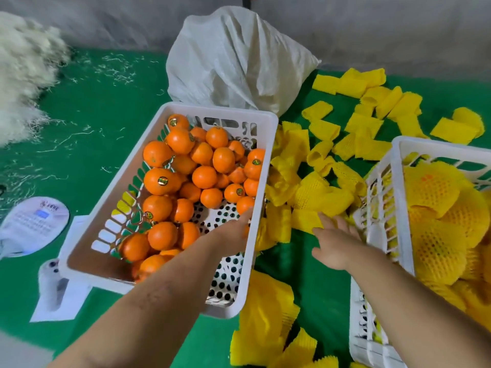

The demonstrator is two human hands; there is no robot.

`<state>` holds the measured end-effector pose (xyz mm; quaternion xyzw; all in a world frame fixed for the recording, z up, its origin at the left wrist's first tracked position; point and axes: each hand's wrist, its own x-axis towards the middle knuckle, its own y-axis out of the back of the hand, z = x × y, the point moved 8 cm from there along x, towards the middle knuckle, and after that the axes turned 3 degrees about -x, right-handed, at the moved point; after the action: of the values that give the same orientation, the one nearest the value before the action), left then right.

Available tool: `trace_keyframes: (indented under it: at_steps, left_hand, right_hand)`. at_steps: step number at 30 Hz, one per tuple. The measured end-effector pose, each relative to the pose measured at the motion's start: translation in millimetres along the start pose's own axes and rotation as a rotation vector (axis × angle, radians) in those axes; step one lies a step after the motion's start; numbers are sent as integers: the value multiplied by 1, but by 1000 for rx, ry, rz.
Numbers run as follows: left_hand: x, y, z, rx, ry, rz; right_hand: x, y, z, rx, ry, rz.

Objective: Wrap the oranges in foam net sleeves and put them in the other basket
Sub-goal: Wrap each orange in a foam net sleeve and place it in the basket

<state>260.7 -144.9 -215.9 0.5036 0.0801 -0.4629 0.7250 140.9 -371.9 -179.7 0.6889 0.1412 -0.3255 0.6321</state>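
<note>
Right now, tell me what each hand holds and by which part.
Right hand holds nothing: fingers straight, reaching over the loose foam sleeves. Left hand is inside the orange basket; its fingers are hidden, so any grip cannot be told.

A white basket (261, 166) of bare oranges (186, 168) stands on the green floor (87, 107) at the left, and the left hand (236, 227) reaches into it near its right wall, its fingers hidden among the fruit so the grip cannot be told. The right hand (336, 241) lies open, fingers straight, over the scattered yellow foam net sleeves (326, 166) between the two baskets, its fingertips at one sleeve just beside the second white basket (382, 187), which holds wrapped oranges (435, 208). A white sack (236, 62) stands behind, a round printed fan (34, 224) lies at the far left
</note>
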Motion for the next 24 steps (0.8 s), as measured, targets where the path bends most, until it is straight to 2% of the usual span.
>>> trace_keyframes:
  at_steps: [3, 6, 8, 11, 14, 16, 18, 20, 22, 24]
  left_hand:
    - [-5, -7, -7, 249, 50, -55]
    - [-13, 13, -2, 343, 114, 25]
    - [-25, 36, 5, 181, 170, 169]
    - [-61, 71, 16, -321, 153, 473]
    - [-103, 89, 40, -649, 17, 758]
    - [-125, 88, 70, -700, -139, 872]
    - [-137, 75, 102, -711, -270, 856]
    - [-139, 56, 126, -628, -328, 795]
    - [-140, 46, 136, -438, -326, 799]
    - [-137, 45, 137, -362, -311, 814]
  right_hand:
    - [4, 1, 1, 26, -34, 30]
    - [4, -8, 7, 23, -61, -32]
    - [3, -7, 6, 35, -57, -10]
    - [2, 14, 5, 168, -81, 224]
    - [-7, 42, 15, 235, -204, 525]
    - [-6, 44, 26, 324, -278, 554]
    - [2, 33, 28, 418, -274, 425]
    - [5, 29, 23, 367, -234, 365]
    - [-5, 44, 15, 324, -159, 516]
    - [-28, 69, 6, 510, -30, 752]
